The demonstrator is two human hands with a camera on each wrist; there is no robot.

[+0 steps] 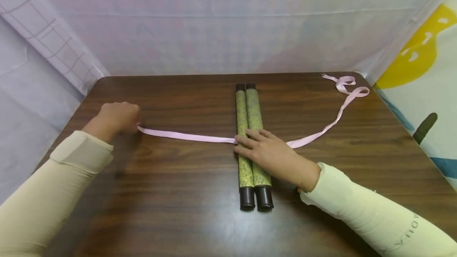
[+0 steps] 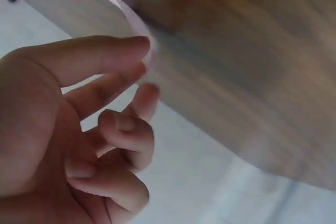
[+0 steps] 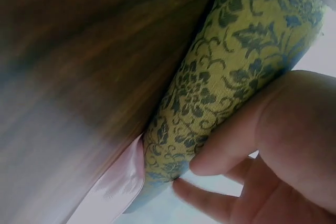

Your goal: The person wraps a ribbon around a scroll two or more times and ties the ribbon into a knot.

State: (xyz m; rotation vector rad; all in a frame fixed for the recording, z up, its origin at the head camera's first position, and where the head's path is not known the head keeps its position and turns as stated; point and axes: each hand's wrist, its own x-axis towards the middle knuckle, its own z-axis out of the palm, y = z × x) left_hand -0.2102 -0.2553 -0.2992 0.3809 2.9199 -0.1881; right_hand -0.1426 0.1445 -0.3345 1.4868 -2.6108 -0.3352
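Two rolled scrolls lie side by side, the left scroll point(image 1: 242, 108) and the right scroll point(image 1: 254, 108). Both have patterned yellow-green cloth and dark end caps. A pink ribbon point(image 1: 189, 135) passes beneath them and out on both sides. My left hand point(image 1: 119, 117) pinches the ribbon's left end between thumb and index finger, as the left wrist view shows; the other fingers are loosely curled. Across the scrolls' middle rests my right hand point(image 1: 273, 154), fingers extended. In the right wrist view, its thumb touches a patterned scroll point(image 3: 210, 93), with the ribbon point(image 3: 113, 187) emerging below.
The brown wooden table point(image 1: 178, 221) carries everything. Toward its back right corner the ribbon's free end point(image 1: 344, 84) lies in loose loops. A pale curtain point(image 1: 214, 31) hangs behind the table, and a printed cloth point(image 1: 428, 102) hangs on the right.
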